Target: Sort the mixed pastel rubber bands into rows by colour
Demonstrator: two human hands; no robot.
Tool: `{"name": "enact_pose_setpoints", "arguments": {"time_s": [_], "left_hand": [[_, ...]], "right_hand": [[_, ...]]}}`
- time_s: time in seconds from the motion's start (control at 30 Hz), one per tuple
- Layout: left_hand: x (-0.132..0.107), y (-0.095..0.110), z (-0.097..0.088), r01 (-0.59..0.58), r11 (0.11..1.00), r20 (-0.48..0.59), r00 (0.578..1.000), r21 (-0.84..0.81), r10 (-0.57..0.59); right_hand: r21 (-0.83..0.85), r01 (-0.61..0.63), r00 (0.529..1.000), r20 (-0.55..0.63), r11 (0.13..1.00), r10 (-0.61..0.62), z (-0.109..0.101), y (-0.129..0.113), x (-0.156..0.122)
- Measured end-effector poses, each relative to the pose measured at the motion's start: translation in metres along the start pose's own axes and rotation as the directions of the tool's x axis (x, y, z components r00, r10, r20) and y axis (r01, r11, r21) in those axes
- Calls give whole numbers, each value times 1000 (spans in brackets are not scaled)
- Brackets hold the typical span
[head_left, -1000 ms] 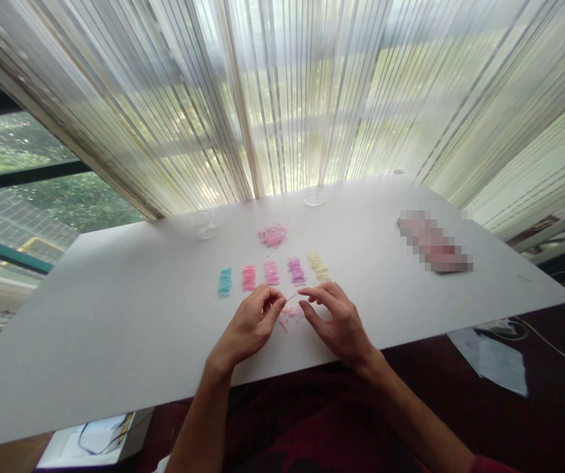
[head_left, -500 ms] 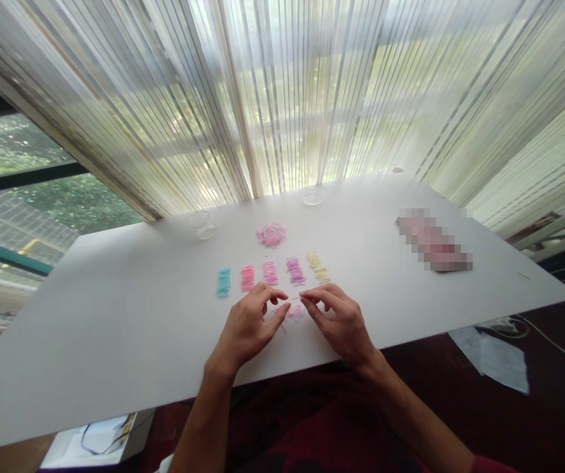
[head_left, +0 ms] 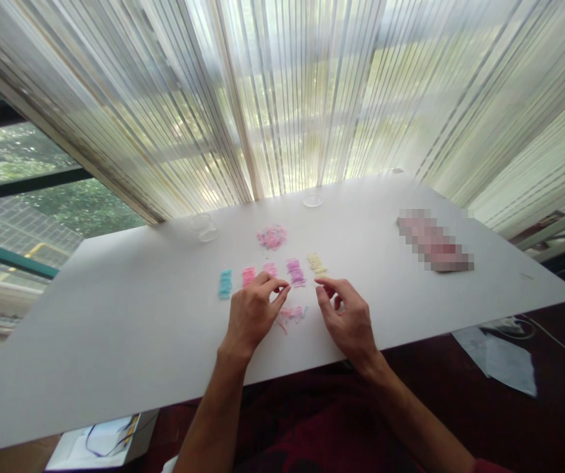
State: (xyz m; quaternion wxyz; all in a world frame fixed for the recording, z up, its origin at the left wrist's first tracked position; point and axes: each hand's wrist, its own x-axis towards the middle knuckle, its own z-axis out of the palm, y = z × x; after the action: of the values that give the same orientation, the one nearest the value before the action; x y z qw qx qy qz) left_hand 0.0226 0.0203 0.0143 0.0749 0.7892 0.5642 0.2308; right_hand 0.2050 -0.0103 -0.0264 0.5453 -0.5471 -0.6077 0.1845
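My left hand [head_left: 257, 310] is closed in a pinch, its fingertips beside the purple row of thin short strips [head_left: 295, 272]. Whatever sits between those fingertips is too small to make out. My right hand [head_left: 345, 309] is open, thumb and forefinger apart, just in front of the pale yellow row [head_left: 316, 264]. Further left lie a pink row [head_left: 269, 269], partly covered by my left hand, a coral-pink row [head_left: 248, 276] and a turquoise row [head_left: 225, 284]. Between my hands is a small loose heap of pink and bluish strips [head_left: 292, 315].
A larger mixed pile of strips [head_left: 272, 236] lies behind the rows on the white table [head_left: 139, 328]. Clear round containers [head_left: 204, 228] stand at the back left, and a clear round dish [head_left: 312, 200] at the back. A blurred pinkish flat object [head_left: 433, 243] lies at right.
My hands have parted: the right one moved right and opened its pinch, the left rose slightly and stayed pinched. The thin pale strip seen between them no longer shows.
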Motion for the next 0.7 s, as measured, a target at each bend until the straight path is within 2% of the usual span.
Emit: {"name": "enact_pose_setpoints", "arguments": {"time_s": [0.1,0.2,0.37,0.53,0.7], "left_hand": [[8,7,5,58,994,79,995,89,-65],[10,12,10,101,989,136,984,108,-116],[8,13,14,126,987,155,978,96,-139],[2,4,7,129,987,96,986,91,-138],[-21,-10,-5,127,990,-19,992,54,-126]], "right_hand": [[-44,-22,1000,4,999,23,1,2,0],[-89,-18,999,28,996,21,3,5,0],[-200,79,990,128,977,-54,7,10,-3],[-288,179,965,236,941,-111,7,11,-5],[-329,228,949,287,916,-133,8,11,-5]]}}
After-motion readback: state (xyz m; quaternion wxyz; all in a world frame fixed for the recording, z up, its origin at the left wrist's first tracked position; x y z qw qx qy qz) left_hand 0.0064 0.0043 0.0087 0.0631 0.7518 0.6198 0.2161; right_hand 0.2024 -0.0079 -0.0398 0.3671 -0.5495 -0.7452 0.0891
